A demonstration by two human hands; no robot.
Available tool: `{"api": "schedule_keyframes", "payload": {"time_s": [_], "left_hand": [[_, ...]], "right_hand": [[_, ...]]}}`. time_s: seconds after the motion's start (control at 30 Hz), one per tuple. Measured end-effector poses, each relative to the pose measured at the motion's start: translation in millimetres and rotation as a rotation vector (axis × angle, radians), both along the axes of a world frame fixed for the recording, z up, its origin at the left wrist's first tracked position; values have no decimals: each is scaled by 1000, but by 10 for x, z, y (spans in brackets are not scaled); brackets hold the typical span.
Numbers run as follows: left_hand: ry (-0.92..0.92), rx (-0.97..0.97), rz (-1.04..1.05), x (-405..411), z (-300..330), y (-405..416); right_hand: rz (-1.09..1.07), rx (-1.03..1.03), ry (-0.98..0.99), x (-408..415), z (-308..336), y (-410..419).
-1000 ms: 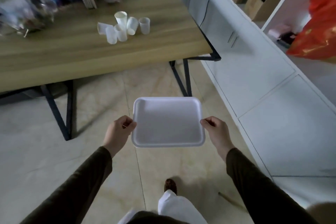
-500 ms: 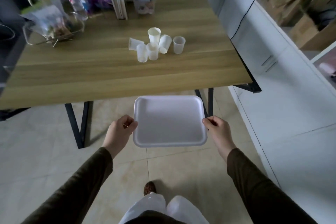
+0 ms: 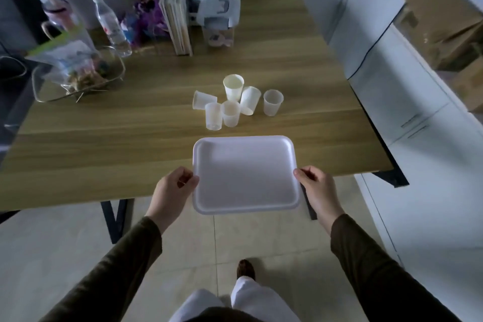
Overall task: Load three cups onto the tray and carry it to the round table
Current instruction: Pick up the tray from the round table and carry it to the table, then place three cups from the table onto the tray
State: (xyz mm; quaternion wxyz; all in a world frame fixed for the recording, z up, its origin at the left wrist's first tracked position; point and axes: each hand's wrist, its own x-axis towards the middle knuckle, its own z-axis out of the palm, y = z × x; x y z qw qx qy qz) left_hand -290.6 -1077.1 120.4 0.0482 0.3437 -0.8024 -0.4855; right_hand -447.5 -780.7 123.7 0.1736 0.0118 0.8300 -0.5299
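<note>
I hold an empty white foam tray (image 3: 245, 174) level in front of me, its far half over the near edge of the wooden table (image 3: 130, 144). My left hand (image 3: 173, 191) grips the tray's left rim and my right hand (image 3: 317, 188) grips its right rim. A cluster of several translucent and white plastic cups (image 3: 236, 103) stands on the table just beyond the tray; one cup (image 3: 202, 100) at the left lies on its side, another (image 3: 249, 100) leans, and a single cup (image 3: 272, 102) stands apart at the right.
The back of the table holds a water bottle (image 3: 112, 26), upright books (image 3: 176, 21), a wire basket with bags (image 3: 75, 70) and a clear box (image 3: 218, 21). White cabinets (image 3: 418, 125) and cardboard boxes (image 3: 441, 15) line the right side. Tiled floor lies under me.
I have walked toward the table; it and the cups are now closer and more central. The tray, held the same way, now reaches over the table's near edge.
</note>
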Motion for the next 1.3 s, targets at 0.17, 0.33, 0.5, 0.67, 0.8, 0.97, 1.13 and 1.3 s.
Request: {"api": "schedule_keyframes", "payload": {"time_s": [0.17, 0.33, 0.5, 0.67, 0.8, 0.97, 1.13, 1.3], "left_hand": [[30, 11, 26, -316, 60, -328], [1, -1, -14, -595, 43, -701], [15, 24, 5, -804, 70, -1088], [100, 199, 74, -919, 91, -1284], [186, 319, 163, -1015, 76, -1333], [219, 484, 320, -1141, 73, -1295], [240, 428, 377, -1264, 41, -1212], [263, 383, 400, -1314, -2, -1197]], "right_hand": [[39, 2, 1, -418, -3, -390], [22, -3, -6, -703, -37, -766], [20, -11, 3, -846, -2, -1144], [33, -39, 50, -955, 79, -1426], [46, -103, 15, -1108, 127, -1614], [89, -157, -29, -1310, 92, -1778], [123, -161, -50, -1547, 11, -1852], [183, -113, 18, -1779, -23, -1825]]}}
